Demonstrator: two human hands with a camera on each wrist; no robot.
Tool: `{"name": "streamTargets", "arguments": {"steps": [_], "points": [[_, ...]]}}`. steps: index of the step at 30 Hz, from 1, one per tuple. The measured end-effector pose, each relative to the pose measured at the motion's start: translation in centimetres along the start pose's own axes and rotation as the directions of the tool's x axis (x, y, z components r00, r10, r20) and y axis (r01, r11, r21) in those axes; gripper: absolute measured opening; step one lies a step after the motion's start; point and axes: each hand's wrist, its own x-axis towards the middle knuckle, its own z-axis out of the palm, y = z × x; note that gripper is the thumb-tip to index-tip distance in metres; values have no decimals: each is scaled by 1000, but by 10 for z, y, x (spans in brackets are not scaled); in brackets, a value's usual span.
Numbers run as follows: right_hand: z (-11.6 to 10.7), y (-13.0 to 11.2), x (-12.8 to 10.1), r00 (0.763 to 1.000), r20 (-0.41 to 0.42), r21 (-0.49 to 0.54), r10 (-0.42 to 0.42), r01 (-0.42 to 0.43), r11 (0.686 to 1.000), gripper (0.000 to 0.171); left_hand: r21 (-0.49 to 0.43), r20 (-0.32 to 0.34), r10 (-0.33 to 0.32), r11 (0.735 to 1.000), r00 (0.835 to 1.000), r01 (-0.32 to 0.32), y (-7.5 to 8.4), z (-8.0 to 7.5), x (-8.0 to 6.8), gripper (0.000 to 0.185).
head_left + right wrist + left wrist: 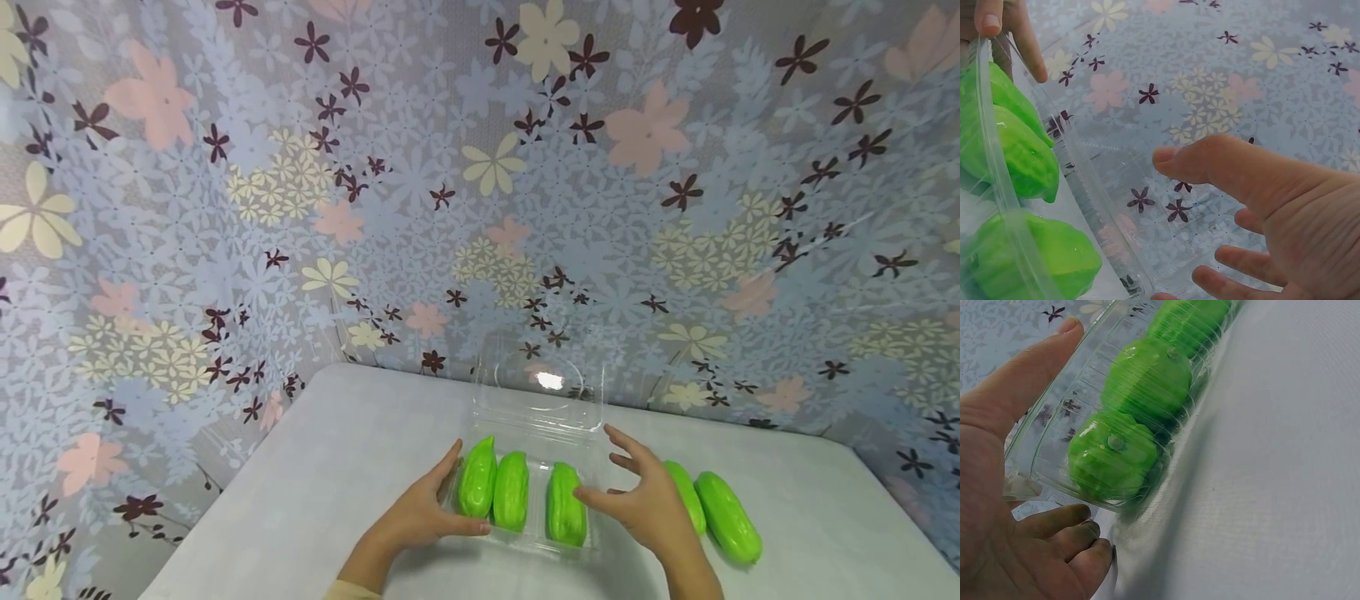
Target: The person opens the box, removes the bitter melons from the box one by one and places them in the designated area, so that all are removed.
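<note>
A clear plastic clamshell box [537, 500] rests on the table with its lid [536, 400] tipped back. Three bright green, ribbed, cucumber-like vegetables lie inside: two side by side at the left [477, 479] [511, 492] and one apart at the right [566, 504]. My left hand [423, 508] spans the box's near left corner, thumb along the front wall and fingers by the left side. Its thumb and fingers are spread, touching or very close to the plastic. Over the right side hovers my right hand [637, 500], fingers apart, thumb near the right-hand vegetable, holding nothing.
Two more green vegetables [727, 517] [685, 497] lie on the white table [300, 492] right of the box, one partly hidden behind my right hand. A flower-patterned sheet [420, 208] rises behind the table's back edge, close behind the lid.
</note>
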Motion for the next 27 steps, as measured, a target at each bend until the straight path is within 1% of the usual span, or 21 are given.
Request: {"name": "streamTargets", "arguments": {"steps": [3,10,13,18,24,27], "points": [[2,-1,0,1000,15,5,-3,3,1000,99,5,-1,-1,1000,1000,1,0,0,0,123],[11,-3,2,999,47,-68,9,-6,998,98,21,-7,1,1000,1000,-1,-2,0,1,124],[14,-5,1,998,65,-80,9,-4,997,100,29,-8,2,1000,1000,-2,-2,0,1,124],[19,-5,0,998,65,-132,-12,21,991,101,32,-11,-6,999,1000,6,-1,0,-1,124],[24,-8,0,997,75,-146,-25,36,989,101,24,-3,-10,1000,1000,10,1,-1,-2,124],[26,-9,1,996,82,-172,-23,37,984,102,26,1,-10,1000,1000,10,1,-1,0,124]]}}
